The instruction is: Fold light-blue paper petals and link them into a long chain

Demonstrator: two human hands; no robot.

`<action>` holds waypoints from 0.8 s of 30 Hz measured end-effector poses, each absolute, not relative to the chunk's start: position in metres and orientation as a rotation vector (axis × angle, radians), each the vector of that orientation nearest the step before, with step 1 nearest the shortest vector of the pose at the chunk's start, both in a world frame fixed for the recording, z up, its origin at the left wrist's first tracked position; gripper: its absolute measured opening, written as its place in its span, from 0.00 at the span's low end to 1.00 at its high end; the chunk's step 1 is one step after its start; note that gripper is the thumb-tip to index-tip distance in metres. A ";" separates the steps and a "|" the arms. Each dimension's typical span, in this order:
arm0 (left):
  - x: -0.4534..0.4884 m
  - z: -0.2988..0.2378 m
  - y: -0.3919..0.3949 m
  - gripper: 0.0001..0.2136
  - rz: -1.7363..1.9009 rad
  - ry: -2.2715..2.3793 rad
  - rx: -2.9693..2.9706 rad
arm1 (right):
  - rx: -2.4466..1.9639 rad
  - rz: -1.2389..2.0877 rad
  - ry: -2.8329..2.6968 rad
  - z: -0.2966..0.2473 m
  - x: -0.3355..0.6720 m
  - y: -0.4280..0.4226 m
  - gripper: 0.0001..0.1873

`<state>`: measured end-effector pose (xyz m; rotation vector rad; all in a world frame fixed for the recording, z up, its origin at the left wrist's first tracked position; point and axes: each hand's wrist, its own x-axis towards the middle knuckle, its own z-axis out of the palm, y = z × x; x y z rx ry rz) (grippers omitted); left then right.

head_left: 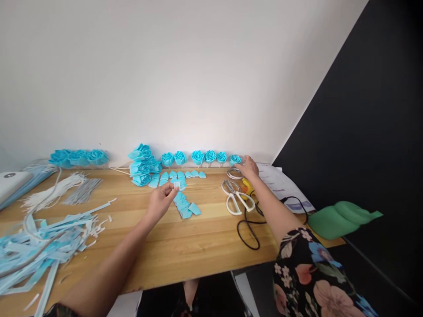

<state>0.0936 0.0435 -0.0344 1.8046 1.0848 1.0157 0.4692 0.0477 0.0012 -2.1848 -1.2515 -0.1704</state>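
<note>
My left hand [161, 200] is over the middle of the table, thumb and fingertips pinched on a small pale petal piece [177, 185]. Just beneath it lie cut blue petal pieces [183, 206], some overlapping in a strip; more form short rows behind. At the back right, my right hand [248, 168] has its thumb and forefinger apart, right beside the last blue flower [235, 159] in a row along the wall. Whether the fingertips touch that flower, I cannot tell. White-handled scissors [235, 198] and a yellow tool [246, 188] with a black cord lie below my right forearm.
Several blue flowers [141, 165] are stacked left of the row, and others [79, 157] stand farther left. Blue and white strips [42, 246] are heaped at front left, near white strands [56, 189] and grey wires [82, 190]. Printed sheets [284, 185] and a green object [342, 219] are right.
</note>
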 end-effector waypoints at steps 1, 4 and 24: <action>0.094 -0.035 0.043 0.15 1.013 1.079 1.804 | -2.205 -0.172 -1.235 -0.003 0.473 0.053 0.30; 0.094 -0.035 0.043 0.16 1.003 1.075 1.794 | -2.298 -0.149 -1.163 -0.017 0.480 0.070 0.33; 0.094 -0.036 0.043 0.16 0.976 1.105 1.784 | -2.186 -0.193 -1.238 -0.023 0.471 0.094 0.29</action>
